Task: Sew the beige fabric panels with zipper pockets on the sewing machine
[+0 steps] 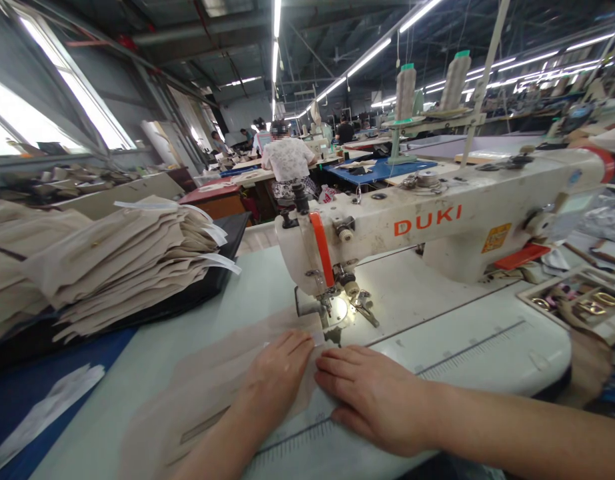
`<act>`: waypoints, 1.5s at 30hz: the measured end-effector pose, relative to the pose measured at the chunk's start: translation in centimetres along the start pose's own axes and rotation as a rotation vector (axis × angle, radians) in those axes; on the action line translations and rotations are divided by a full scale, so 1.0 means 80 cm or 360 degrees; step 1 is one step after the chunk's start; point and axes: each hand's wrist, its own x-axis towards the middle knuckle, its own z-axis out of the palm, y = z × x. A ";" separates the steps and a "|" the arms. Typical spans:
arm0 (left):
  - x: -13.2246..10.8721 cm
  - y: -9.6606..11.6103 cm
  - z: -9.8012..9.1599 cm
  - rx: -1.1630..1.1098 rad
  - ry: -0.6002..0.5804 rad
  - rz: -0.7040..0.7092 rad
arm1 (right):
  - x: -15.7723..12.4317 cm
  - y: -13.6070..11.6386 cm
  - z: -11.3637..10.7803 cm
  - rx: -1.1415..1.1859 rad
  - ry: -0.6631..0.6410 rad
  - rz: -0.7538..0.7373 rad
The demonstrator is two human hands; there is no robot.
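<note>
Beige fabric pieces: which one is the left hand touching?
The piece flat on the pale table, before the sewing machine; the others lie in piles at left.

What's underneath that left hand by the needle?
The left hand rests on a blurred beige cloth, which lies on the pale table. Whatever part of the cloth sits directly beneath the palm is covered, so I can't describe it.

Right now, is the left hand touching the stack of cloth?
Apart. The head view shows it: the left hand is over by the sewing machine, and pale tabletop shows between it and the stack of cloth.
</note>
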 end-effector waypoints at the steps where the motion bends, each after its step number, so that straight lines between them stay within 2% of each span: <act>1: 0.000 0.000 0.000 -0.0001 0.0003 0.0009 | 0.000 0.000 0.000 0.0001 0.0000 0.0001; 16: 0.006 0.006 -0.005 0.0050 0.0132 0.0028 | -0.002 0.000 0.001 0.0073 -0.0017 0.0016; 23: 0.000 0.004 0.001 -0.0019 0.0035 -0.0036 | 0.012 0.014 -0.017 0.0068 -0.0056 -0.0105; 27: 0.001 0.004 0.002 -0.0084 0.0038 -0.0090 | 0.031 0.029 -0.026 -0.0139 -0.0014 0.0036; 33: 0.002 0.010 -0.005 0.0008 -0.0003 -0.0072 | 0.041 0.042 -0.016 -0.0372 0.0032 0.0053; 38: -0.002 0.010 -0.011 -0.0004 -0.0086 -0.0107 | 0.041 0.043 -0.012 -0.0403 0.0027 0.0041; 45: -0.010 0.008 -0.008 0.0012 -0.0177 -0.0084 | 0.041 0.043 -0.010 -0.0414 0.0043 0.0062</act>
